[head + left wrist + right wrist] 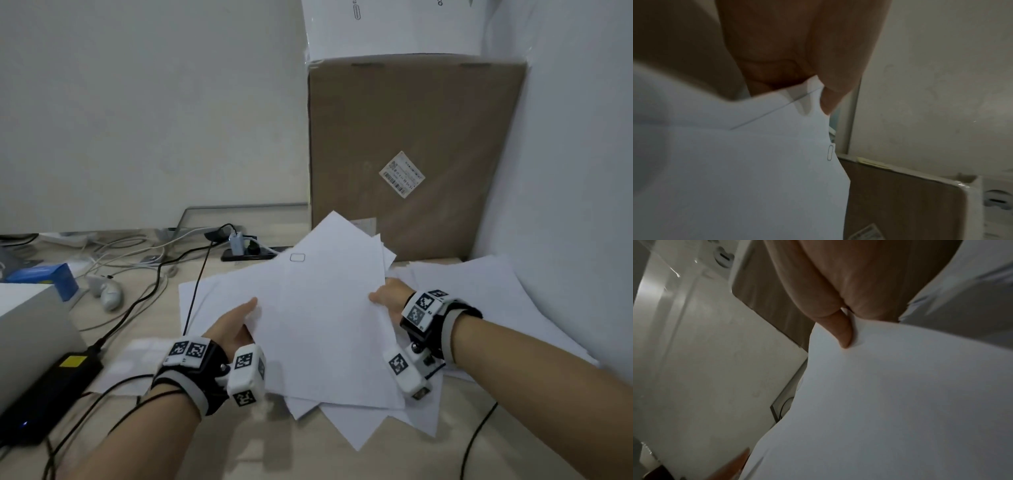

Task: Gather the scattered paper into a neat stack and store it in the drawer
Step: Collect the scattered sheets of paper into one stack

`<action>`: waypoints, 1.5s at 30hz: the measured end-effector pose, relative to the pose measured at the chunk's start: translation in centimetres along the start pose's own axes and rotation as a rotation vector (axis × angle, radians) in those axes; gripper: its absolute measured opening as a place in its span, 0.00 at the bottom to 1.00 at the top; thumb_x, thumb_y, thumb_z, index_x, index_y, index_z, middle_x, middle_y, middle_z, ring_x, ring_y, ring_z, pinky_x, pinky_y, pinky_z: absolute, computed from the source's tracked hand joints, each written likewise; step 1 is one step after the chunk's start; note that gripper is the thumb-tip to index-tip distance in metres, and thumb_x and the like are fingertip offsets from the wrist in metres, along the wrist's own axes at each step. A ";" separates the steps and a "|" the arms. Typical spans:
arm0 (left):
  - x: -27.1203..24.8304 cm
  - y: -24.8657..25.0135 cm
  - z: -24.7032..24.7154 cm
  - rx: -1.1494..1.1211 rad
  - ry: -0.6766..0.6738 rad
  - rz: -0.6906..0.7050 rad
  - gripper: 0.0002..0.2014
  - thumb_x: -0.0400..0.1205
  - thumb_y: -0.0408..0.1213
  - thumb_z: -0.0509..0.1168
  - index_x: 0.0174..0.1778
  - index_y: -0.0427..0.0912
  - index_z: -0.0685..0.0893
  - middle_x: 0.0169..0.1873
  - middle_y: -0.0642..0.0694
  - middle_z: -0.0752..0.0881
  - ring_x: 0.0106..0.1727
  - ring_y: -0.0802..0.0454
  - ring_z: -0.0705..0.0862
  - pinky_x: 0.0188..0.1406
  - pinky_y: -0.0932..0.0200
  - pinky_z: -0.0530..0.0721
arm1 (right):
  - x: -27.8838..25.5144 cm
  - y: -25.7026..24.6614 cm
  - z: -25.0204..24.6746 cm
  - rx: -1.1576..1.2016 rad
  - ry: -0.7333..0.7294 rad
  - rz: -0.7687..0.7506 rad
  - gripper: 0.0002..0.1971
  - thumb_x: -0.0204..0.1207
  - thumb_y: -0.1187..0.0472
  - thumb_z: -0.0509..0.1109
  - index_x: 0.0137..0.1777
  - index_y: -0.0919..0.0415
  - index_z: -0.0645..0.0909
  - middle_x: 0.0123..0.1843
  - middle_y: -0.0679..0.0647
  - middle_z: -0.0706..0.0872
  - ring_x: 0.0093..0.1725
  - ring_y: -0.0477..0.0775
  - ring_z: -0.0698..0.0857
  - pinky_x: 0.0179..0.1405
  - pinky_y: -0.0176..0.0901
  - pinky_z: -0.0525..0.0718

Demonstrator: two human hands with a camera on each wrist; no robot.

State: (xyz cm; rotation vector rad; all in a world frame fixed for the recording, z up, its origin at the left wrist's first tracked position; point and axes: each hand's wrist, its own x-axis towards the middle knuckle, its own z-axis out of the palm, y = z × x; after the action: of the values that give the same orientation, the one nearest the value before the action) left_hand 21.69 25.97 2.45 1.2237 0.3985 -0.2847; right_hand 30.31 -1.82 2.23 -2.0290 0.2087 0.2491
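Observation:
A loose, fanned bundle of white paper sheets [318, 318] is held above the desk between both hands. My left hand [236, 325] grips its left edge, thumb on top. My right hand [388, 298] pinches its right edge. In the left wrist view the thumb [830, 91] presses onto the paper [756, 162]. The right wrist view shows a thumb [842, 332] pinching the sheets [890, 402]. More white sheets [507, 301] lie spread on the desk at the right, and one sheet [205, 294] lies under the bundle at the left. No drawer is in view.
A big cardboard box [411, 154] leans against the wall behind the paper, a white box [390, 27] on top. Cables, a power strip [246, 250] and a black adapter [51, 387] lie on the desk's left. A grey box [30, 342] stands at the left edge.

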 end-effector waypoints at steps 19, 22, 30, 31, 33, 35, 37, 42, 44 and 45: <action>0.1 -3.1 -2.0 0.334 -0.094 0.053 0.18 0.79 0.26 0.69 0.65 0.33 0.81 0.55 0.30 0.88 0.57 0.30 0.86 0.62 0.35 0.81 | -0.3 -1.2 -4.6 0.313 0.045 -0.143 0.06 0.76 0.58 0.72 0.52 0.53 0.87 0.47 0.51 0.88 0.43 0.49 0.85 0.37 0.36 0.80; 0.0 -3.1 -2.7 0.370 -0.115 0.047 0.22 0.76 0.28 0.73 0.67 0.33 0.80 0.56 0.31 0.88 0.59 0.30 0.86 0.67 0.33 0.77 | -0.5 -2.1 -5.7 0.178 0.048 -0.161 0.02 0.75 0.54 0.73 0.46 0.50 0.86 0.47 0.45 0.87 0.48 0.47 0.82 0.51 0.42 0.76; -0.9 -3.0 -2.4 0.436 -0.186 0.024 0.25 0.72 0.32 0.75 0.65 0.31 0.81 0.55 0.31 0.89 0.57 0.30 0.86 0.62 0.37 0.82 | -0.5 -3.4 -5.4 0.060 0.039 -0.178 0.08 0.77 0.61 0.70 0.50 0.65 0.86 0.46 0.57 0.86 0.44 0.55 0.82 0.49 0.47 0.82; -1.0 -3.1 -2.4 0.419 -0.184 0.010 0.20 0.77 0.29 0.71 0.65 0.30 0.80 0.55 0.30 0.88 0.56 0.30 0.87 0.61 0.37 0.82 | -0.5 -3.6 -5.1 0.077 0.073 -0.194 0.09 0.77 0.62 0.69 0.48 0.68 0.86 0.44 0.59 0.85 0.43 0.56 0.82 0.49 0.51 0.84; -1.0 -3.4 -2.2 0.391 -0.201 0.002 0.16 0.81 0.29 0.66 0.63 0.27 0.81 0.54 0.29 0.88 0.52 0.32 0.88 0.53 0.42 0.85 | -1.1 -4.4 -4.7 0.072 0.167 -0.239 0.11 0.77 0.63 0.66 0.35 0.65 0.81 0.35 0.58 0.81 0.39 0.55 0.79 0.41 0.47 0.81; -1.4 -3.5 -1.8 0.366 -0.212 -0.001 0.12 0.83 0.30 0.64 0.59 0.26 0.82 0.49 0.30 0.90 0.44 0.36 0.90 0.42 0.47 0.88 | -1.6 -5.7 -4.4 0.081 0.250 -0.289 0.15 0.77 0.66 0.63 0.27 0.61 0.72 0.29 0.55 0.75 0.34 0.55 0.75 0.33 0.38 0.74; -1.4 -3.6 -1.6 0.361 -0.200 0.003 0.12 0.83 0.30 0.63 0.60 0.28 0.82 0.50 0.30 0.90 0.43 0.37 0.91 0.39 0.49 0.88 | -1.9 -7.4 -4.7 0.086 0.320 -0.341 0.13 0.78 0.66 0.61 0.30 0.61 0.71 0.31 0.56 0.74 0.34 0.55 0.74 0.32 0.38 0.73; -0.4 -4.1 -1.4 0.408 -0.133 -0.013 0.17 0.83 0.29 0.64 0.65 0.22 0.79 0.53 0.26 0.87 0.46 0.35 0.89 0.50 0.44 0.86 | -3.7 -11.2 -7.3 0.084 0.541 -0.516 0.13 0.81 0.66 0.56 0.34 0.59 0.73 0.33 0.52 0.76 0.33 0.52 0.73 0.34 0.40 0.71; -0.1 -4.1 -1.4 0.404 -0.097 -0.011 0.15 0.84 0.29 0.63 0.63 0.23 0.80 0.45 0.30 0.90 0.38 0.38 0.90 0.38 0.51 0.88 | -4.8 -12.1 -8.4 0.106 0.632 -0.642 0.15 0.81 0.67 0.55 0.31 0.60 0.68 0.30 0.51 0.70 0.29 0.49 0.66 0.29 0.37 0.67; 0.0 -4.1 -1.4 0.387 -0.090 -0.017 0.13 0.84 0.29 0.63 0.61 0.24 0.80 0.41 0.32 0.90 0.35 0.39 0.90 0.34 0.52 0.87 | -5.3 -12.4 -8.8 0.100 0.650 -0.713 0.13 0.81 0.65 0.56 0.34 0.64 0.70 0.30 0.52 0.70 0.31 0.49 0.67 0.32 0.40 0.68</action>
State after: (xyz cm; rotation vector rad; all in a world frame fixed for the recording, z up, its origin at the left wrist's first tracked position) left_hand 19.76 26.02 -1.40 1.5801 0.2832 -0.4442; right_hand 29.10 -3.88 18.17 -1.8933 -0.1113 -0.8524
